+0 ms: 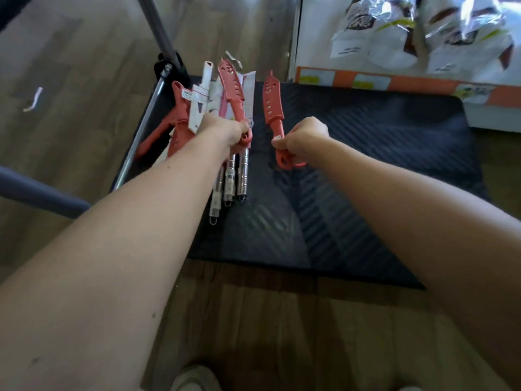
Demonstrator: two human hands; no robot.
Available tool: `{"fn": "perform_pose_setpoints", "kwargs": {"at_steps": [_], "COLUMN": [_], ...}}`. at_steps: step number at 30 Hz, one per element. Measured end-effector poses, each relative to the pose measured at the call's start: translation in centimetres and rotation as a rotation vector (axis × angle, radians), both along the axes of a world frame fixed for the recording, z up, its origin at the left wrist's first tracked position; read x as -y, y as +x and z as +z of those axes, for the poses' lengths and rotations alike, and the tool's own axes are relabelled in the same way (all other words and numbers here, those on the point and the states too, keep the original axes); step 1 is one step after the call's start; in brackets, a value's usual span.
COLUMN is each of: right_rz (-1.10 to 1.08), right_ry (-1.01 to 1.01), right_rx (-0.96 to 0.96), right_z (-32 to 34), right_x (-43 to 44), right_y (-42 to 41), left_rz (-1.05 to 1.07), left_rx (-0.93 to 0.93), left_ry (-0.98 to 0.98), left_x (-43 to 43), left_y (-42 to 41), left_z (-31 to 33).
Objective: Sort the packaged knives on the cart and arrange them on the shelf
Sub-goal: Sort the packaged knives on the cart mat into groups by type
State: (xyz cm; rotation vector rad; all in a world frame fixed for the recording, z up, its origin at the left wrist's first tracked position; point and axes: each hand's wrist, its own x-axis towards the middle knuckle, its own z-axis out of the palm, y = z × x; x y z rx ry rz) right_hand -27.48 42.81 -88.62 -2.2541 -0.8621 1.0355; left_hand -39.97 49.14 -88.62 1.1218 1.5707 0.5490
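Note:
My left hand (pixel 225 129) grips a bundle of packaged knives (pixel 229 91): red-sheathed ones and white card packs fan upward from my fist, and several steel-handled knives (pixel 235 179) hang below it. My right hand (pixel 303 136) holds one red-sheathed knife (pixel 273 104) by its handle, tip pointing away from me, raised over the black cart deck (pixel 366 170). More red knives (pixel 176 128) lie on the cart's left edge beneath my left forearm, partly hidden.
The cart's metal handle bar (pixel 146 114) rises at the left. A shelf edge with orange price strips (pixel 394 81) runs at the upper right, with bagged goods (pixel 423 32) above it. Wooden floor surrounds the cart; my shoe (pixel 194 379) shows at the bottom.

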Motion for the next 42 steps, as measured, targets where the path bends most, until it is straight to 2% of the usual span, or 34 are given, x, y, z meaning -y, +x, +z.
{"fn": "perform_pose_setpoints", "kwargs": {"at_steps": [5,11,22,28,33,38,42], "right_rz": [-0.029,-0.127,-0.349,-0.367,-0.332,-0.275,-0.188], "right_ry": [0.003,-0.020,-0.092,-0.110,-0.122,-0.139,-0.179], "right_rx": [0.054,0.095,0.049,0.035,-0.007,0.025,0.213], "right_z": [1.5,0.4,-0.9,-1.8,-2.1,-2.5,-1.9], "right_x": [3.6,8.5,16.7,18.7,18.3,18.5,19.0], "right_y": [5.6,11.6,22.2,23.4,22.6,22.2,22.2], "left_rz": [-0.097,-0.168,-0.264,-0.388,-0.447,-0.592,-0.759], "left_rx": [0.017,-0.009,0.000,-0.069,-0.063,-0.166,-0.388], "left_ry": [-0.008,-0.054,-0.116,-0.054,-0.090,-0.070,0.080], "left_x": [3.6,7.1,13.8,16.0,17.2,17.8,17.8], "left_y": [4.7,11.2,20.6,22.7,23.3,22.7,21.9], "left_z": [-0.8,-1.2,-4.8,-4.9,-4.2,-4.1,-3.1]}}
